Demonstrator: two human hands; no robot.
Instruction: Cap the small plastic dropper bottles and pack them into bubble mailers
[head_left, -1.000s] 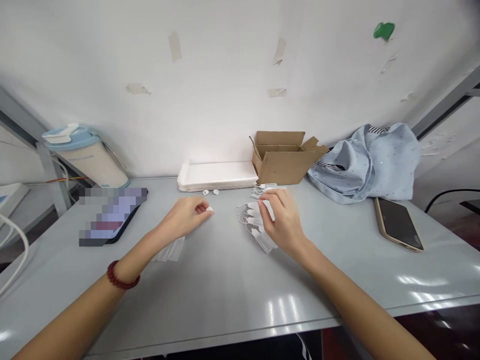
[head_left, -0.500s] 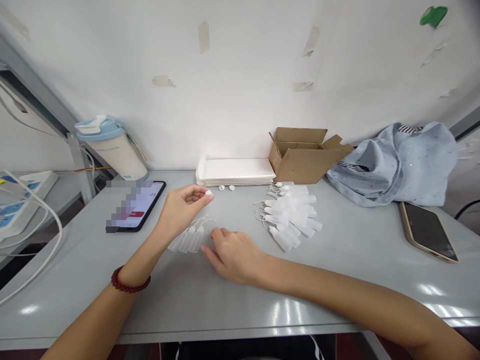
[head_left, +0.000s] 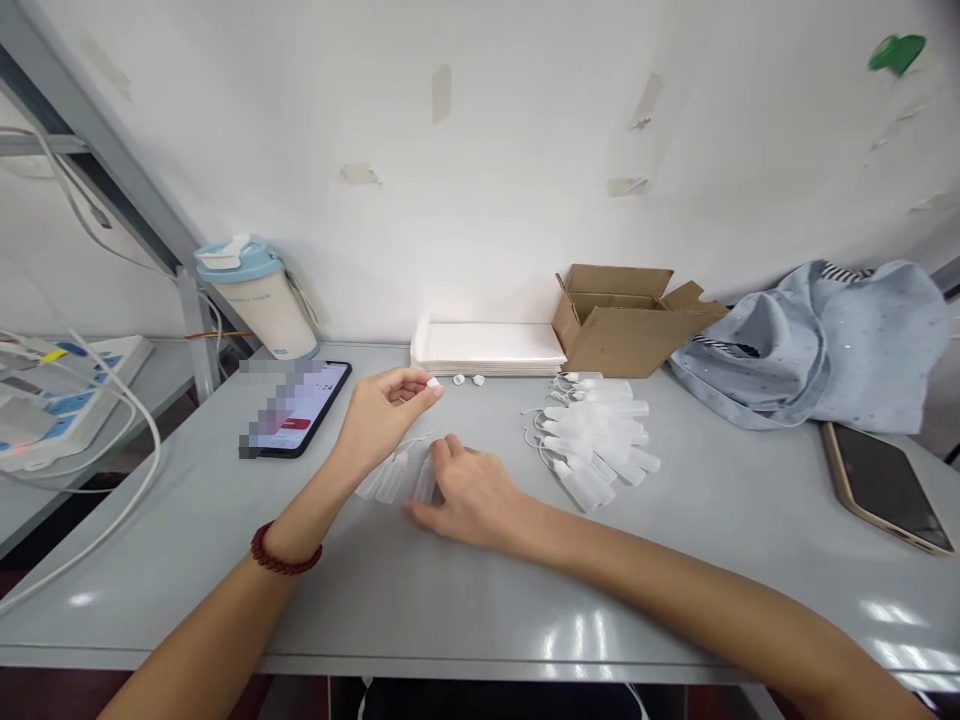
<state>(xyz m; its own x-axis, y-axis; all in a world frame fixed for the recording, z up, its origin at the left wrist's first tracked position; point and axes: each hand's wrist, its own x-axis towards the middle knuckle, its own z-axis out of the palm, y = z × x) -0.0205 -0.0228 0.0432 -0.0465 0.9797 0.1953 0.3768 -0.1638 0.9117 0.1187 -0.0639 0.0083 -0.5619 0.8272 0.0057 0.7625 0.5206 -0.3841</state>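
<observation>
While left hand [head_left: 386, 412] pinches cap [head_left: 433, 383] | right hand [head_left: 474, 495] at bottle [head_left: 425, 482], grip unclear | long axis toward wall [head_left: 487, 220]

Two phones [head_left: 889, 485], one cup [head_left: 264, 312], one box [head_left: 626, 342], one bag [head_left: 874, 345]; left grip [head_left: 379, 418] holds one white bit [head_left: 433, 384], two lie nearby.

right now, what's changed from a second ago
The right hand moved left from over the larger bottle pile to the smaller pile; blur hides whether it grips a bottle. The left hand still pinches a white piece. Box and bag stayed put.
</observation>
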